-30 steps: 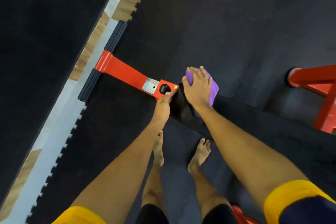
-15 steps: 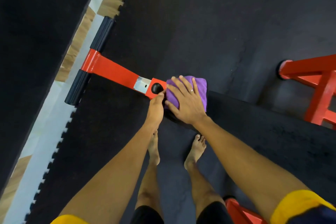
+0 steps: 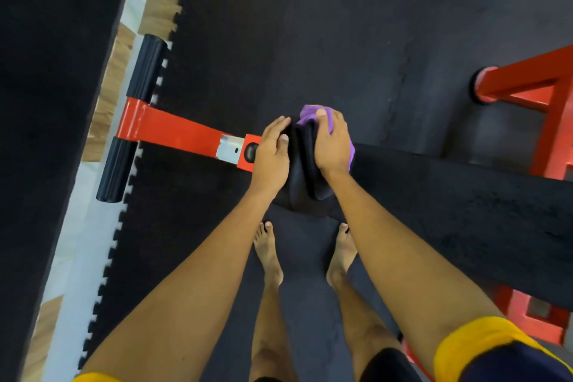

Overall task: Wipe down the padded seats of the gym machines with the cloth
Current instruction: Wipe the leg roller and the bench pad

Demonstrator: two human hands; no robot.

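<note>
While the left hand (image 3: 273,158) rests flat on the padded seat (image 3: 449,195), the right hand (image 3: 333,146) grips the purple cloth (image 3: 307,111) against it.

Both bare arms are reaching forward and down, nearly straight. The left hand (image 3: 273,158) is lying flat, fingers extended and close together. Just beside it, the right hand (image 3: 332,146) is curling around a purple cloth (image 3: 308,113), thumb pointing forward.

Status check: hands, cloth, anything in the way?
Left hand flat on the bench pad end. Right hand grips purple cloth over that end. Nothing seen blocking.
</note>
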